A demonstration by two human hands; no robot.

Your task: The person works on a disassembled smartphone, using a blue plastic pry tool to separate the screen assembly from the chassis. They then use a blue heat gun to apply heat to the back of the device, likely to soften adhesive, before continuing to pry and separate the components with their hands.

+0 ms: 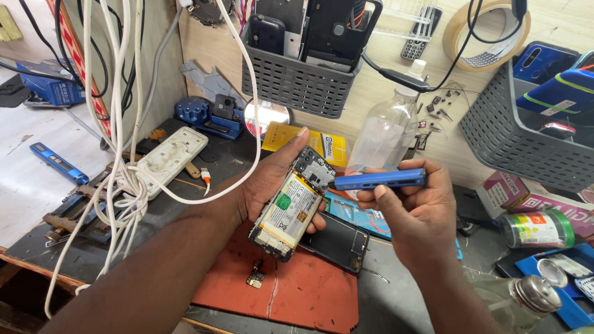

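While hands work the opened phone [289, 209], white cables [120, 124] dangle alongside.

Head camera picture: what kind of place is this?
Most likely a phone repair bench. The left hand holds an opened phone with its battery showing, the right hand puts a blue screwdriver to it, and grey baskets on the wall hold more phones.

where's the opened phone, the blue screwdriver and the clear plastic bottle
opened phone [288, 213], head view, on its battery
blue screwdriver [383, 179], head view, middle of the handle
clear plastic bottle [385, 133], head view, on its body
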